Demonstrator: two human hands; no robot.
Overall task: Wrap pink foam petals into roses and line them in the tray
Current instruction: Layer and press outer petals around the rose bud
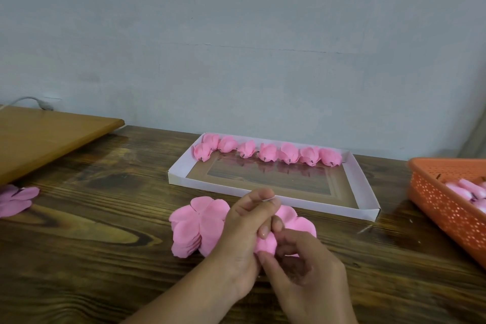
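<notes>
Left hand: curled round a small pink foam rose, fingers bent over its top, near the front middle of the counter.
Right hand: fingers curled, thumb and fingertips pinching the lower edge of the same rose from the near side.
Rose in work: held between both hands, just above the counter; only a small pink part shows between the fingers.
Loose petals: a stack of flat pink foam petal pieces lying on the counter, just left of and behind the hands; more pink shows to the right of the hands.
Tray: shallow white cardboard tray with a brown floor, lying behind the hands.
Finished roses: a row along the tray's far wall, with one more set in front at the left end.
Orange basket: perforated plastic, at the right edge, holding pink pieces.
Spare petals: a flat pink piece at the far left edge.
Wooden board: lighter brown, at the back left, above the counter.
</notes>
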